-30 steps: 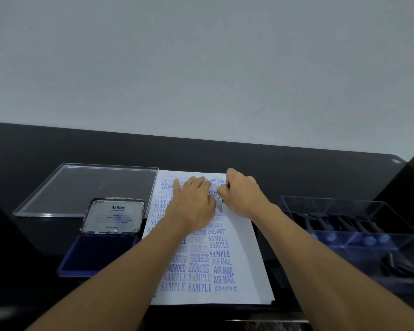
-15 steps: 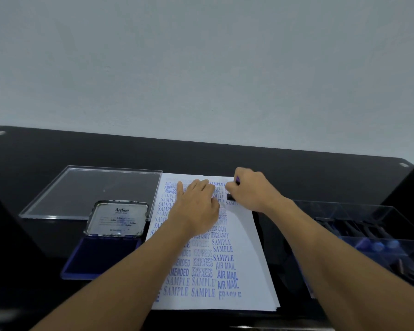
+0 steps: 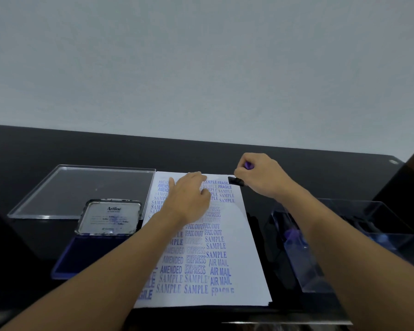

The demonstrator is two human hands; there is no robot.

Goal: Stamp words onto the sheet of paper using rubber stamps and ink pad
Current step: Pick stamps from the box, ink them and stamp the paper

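I saw the right hand (image 3: pixel 261 177) pinching a black-based, purple-handled rubber stamp (image 3: pixel 236 181) at the blue-worded sheet's (image 3: pixel 244 259) far right corner, while the left hand (image 3: pixel 189 199) lay flat on it, fingers straight.

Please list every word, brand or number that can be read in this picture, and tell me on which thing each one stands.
"Artline": on the open lid of the ink pad.
"SAMPLE": stamped many times on the sheet of paper.
"AMENDED": same sheet.
"EXPRESS": same sheet.
"FAX OUT": same sheet.
"AIR MAIL": same sheet.
"FRAGILE": same sheet.
Small print under "Artline": too blurred to read.
No numbers can be read.
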